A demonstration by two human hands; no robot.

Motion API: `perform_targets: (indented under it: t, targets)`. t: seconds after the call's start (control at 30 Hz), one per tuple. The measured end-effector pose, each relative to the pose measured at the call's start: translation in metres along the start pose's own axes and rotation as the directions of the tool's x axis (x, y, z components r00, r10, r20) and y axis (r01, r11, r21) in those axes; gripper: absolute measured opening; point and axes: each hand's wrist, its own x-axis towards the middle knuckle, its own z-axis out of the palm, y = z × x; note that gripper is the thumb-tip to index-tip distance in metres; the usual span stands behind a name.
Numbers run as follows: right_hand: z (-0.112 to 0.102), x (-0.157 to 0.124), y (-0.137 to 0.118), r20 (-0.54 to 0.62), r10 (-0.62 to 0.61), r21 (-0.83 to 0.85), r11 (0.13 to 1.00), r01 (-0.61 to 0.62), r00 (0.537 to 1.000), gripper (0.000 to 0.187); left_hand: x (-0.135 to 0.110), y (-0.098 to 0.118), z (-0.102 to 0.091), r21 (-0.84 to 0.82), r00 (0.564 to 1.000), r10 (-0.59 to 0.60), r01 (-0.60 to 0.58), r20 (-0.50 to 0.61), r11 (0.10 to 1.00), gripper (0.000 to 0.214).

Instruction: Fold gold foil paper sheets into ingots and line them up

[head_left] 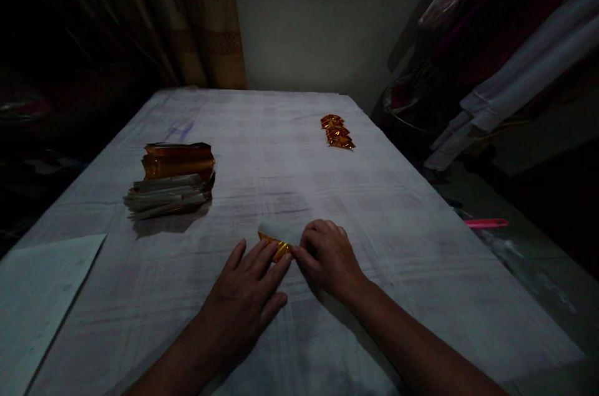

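Observation:
A small sheet of gold foil paper (279, 232) lies on the table in front of me, partly folded, with its pale side and a gold strip both showing. My left hand (250, 287) rests flat on its near edge, fingers stretched out. At the right end, my right hand (330, 255) has its fingers curled together on the paper's edge; they hide that corner. Left of my hands stands a stack of gold foil papers (173, 181), some with the pale side up. Farther off to the right is a row of folded gold foil pieces (337, 132).
A patterned pale cloth (262, 165) covers the table. A white sheet or board (42, 296) lies at the near left. Behind are a curtain (206, 28) and a wall (322, 22). Clothes (524, 65) hang at the right, and a pink handle (486, 222) shows beyond the table's right edge.

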Motion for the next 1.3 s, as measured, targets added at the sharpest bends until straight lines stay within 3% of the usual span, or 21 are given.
perform_targets:
  t: [0.63, 1.03, 1.3]
  targets:
    - [0.002, -0.002, 0.000, -0.013, 0.006, 0.017, 1.000, -0.006, 1.000, 0.020, 0.004, 0.003, -0.004, 0.030, 0.999, -0.004, 0.005, -0.036, 1.000, 0.044]
    - [-0.002, -0.003, 0.009, 0.064, -0.022, 0.099, 0.995, 0.016, 0.998, 0.011, 0.004, 0.004, -0.003, -0.008, 0.999, -0.028, 0.028, -0.018, 1.000, 0.041]
    - [0.003, -0.005, 0.003, 0.009, 0.007, 0.044, 0.999, -0.008, 1.000, 0.009, 0.009, 0.006, -0.008, -0.022, 0.999, -0.048, 0.048, -0.007, 0.999, 0.039]
